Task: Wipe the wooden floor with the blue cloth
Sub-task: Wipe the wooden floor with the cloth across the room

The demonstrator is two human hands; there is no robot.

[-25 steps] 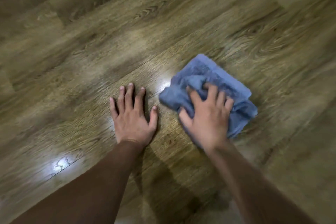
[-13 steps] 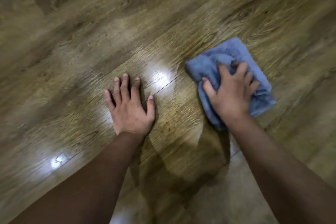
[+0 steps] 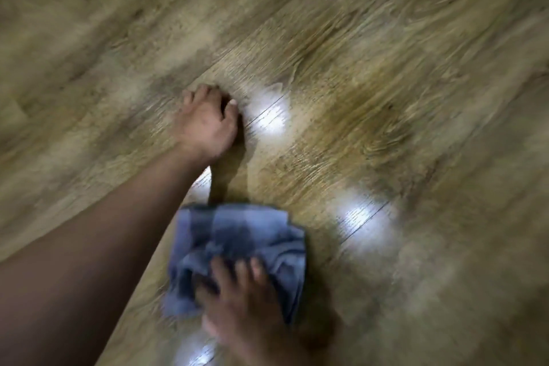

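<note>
Wooden floor (image 3: 371, 74): wood-grain planks, brown-tan, smooth, glossy; bright white glare patches along plank seams. Blue cloth (image 3: 237, 235): soft woven fabric, towel-like, matt, creased and bunched into folds, no sheen. Frame motion-blurred, so finer texture of cloth and grain cannot be told.
</note>
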